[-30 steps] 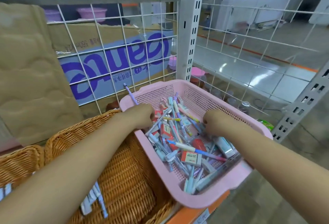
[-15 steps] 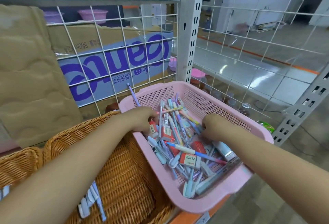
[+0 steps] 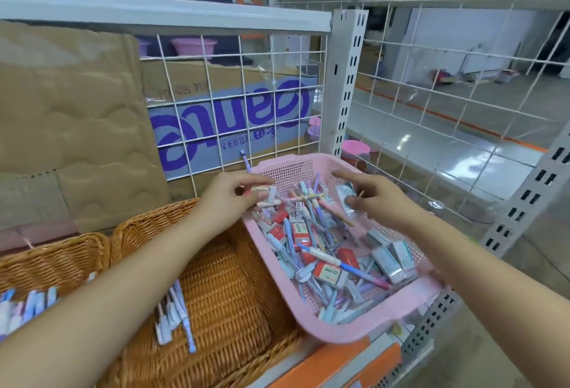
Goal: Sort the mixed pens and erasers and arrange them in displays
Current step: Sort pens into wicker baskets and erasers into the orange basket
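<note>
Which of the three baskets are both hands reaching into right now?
The pink perforated plastic basket on the right, heaped with pens and erasers. The two to its left are brown wicker baskets, far less full.

A shop or its stockroom: slotted steel shelf posts [image 3: 348,85], wire grid panels [image 3: 234,103], a printed carton [image 3: 246,116] behind them, and baskets [image 3: 354,330] of packaged pens [image 3: 320,254] and erasers [image 3: 328,273] on an orange-edged shelf [image 3: 348,366].

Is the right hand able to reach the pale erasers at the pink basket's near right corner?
Probably yes: the pale erasers lie uncovered, near the right hand, though it holds a wrapped eraser.
</note>
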